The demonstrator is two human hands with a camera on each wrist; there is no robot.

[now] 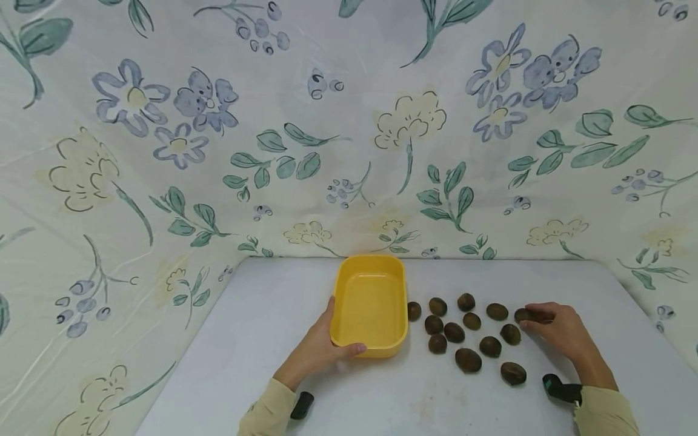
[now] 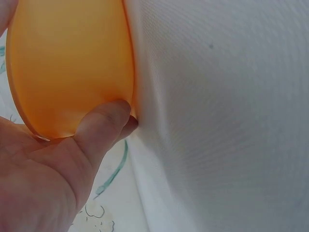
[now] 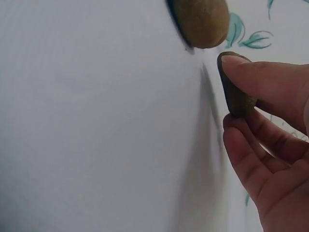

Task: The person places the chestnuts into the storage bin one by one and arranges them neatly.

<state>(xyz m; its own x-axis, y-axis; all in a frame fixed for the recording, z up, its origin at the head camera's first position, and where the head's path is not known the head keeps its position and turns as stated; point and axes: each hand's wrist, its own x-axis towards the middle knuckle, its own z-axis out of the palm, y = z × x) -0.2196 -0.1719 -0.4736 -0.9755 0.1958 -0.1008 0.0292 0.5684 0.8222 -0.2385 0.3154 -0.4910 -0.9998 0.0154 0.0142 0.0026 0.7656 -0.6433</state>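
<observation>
A yellow plastic box (image 1: 371, 350) stands at the back middle of the white table, its bare bottom showing. My left hand (image 1: 315, 350) grips it at the near left corner, thumb along the near wall and fingers on the left side. In the left wrist view the thumb (image 2: 104, 123) presses on the yellow wall (image 2: 72, 67). To the right of the box, my right hand (image 1: 561, 330) pinches a brown chestnut (image 3: 236, 92) between thumb and fingertips. Another chestnut (image 3: 202, 21) shows just beyond it. Several more chestnuts (image 1: 490, 346) lie loose between the box and that hand.
One chestnut (image 1: 414, 311) lies close against the box's right wall. The white table (image 1: 382, 399) ends at a flower-printed sheet (image 1: 349, 181) behind and at both sides. Dark straps (image 1: 561, 389) sit at both wrists.
</observation>
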